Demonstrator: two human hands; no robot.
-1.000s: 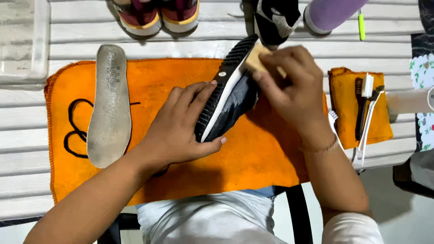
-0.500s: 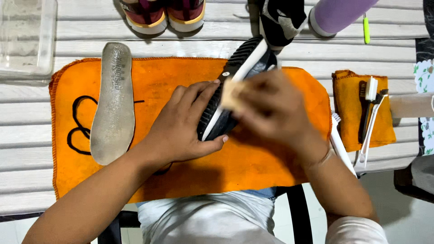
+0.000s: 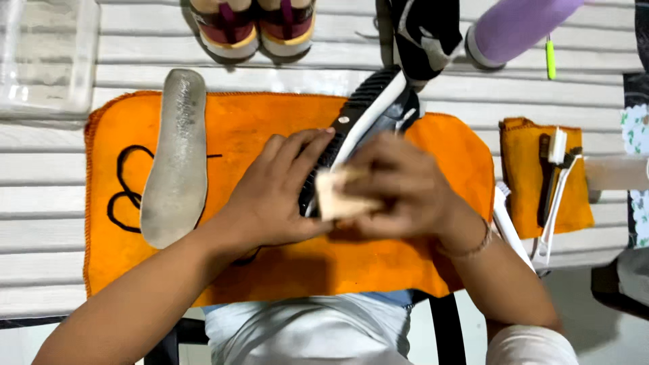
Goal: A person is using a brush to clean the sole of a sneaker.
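A black shoe with a white sole edge (image 3: 368, 111) lies on its side on the orange towel (image 3: 270, 270). My left hand (image 3: 277, 192) presses down on the shoe's near end and holds it steady. My right hand (image 3: 399, 189), blurred by motion, grips a pale beige block, perhaps a sponge or eraser (image 3: 336, 196), against the white sole edge near the heel. A grey insole (image 3: 174, 159) and a coiled black lace (image 3: 125, 196) rest on the towel's left part.
A second black shoe (image 3: 422, 30) and a pair of maroon and yellow shoes (image 3: 253, 27) stand at the table's far edge. A purple bottle (image 3: 517, 27) lies far right. A smaller orange cloth (image 3: 541, 179) holds brushes (image 3: 554, 176). A clear tub (image 3: 44, 57) sits far left.
My right hand has slid the beige block along the sole edge from the shoe's far end toward me. My left hand has stayed on the shoe.
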